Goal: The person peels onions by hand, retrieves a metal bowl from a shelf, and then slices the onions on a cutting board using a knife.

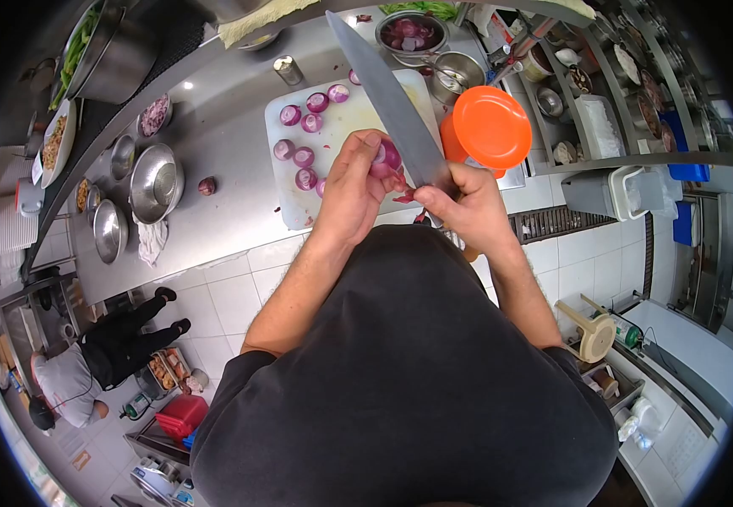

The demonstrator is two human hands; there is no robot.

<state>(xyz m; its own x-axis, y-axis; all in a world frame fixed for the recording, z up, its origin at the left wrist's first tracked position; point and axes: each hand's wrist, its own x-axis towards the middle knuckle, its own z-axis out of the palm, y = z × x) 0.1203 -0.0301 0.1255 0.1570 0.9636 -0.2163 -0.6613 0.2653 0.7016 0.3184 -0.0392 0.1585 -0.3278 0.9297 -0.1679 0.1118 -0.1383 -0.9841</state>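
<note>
My left hand [352, 182] is closed around a red onion [386, 159], partly covered by its fingers. In my right hand [474, 205] is a large kitchen knife [381, 83], its broad blade slanting up and to the left past the onion. Shreds of dark red onion skin [403, 198] hang between the two hands. Beneath them lies a white cutting board [283, 193] with several peeled red onions [303, 157] on its left side. An orange plastic container [493, 127] stands just right of the knife.
Metal bowls [158, 183] and an unpeeled onion [207, 186] sit left of the board on the steel counter [231, 144]. Behind the board are a bowl of onions [412, 35] and a metal pot [457, 76]. Shelves [637, 160] line the right. Another person [87, 372] is at lower left.
</note>
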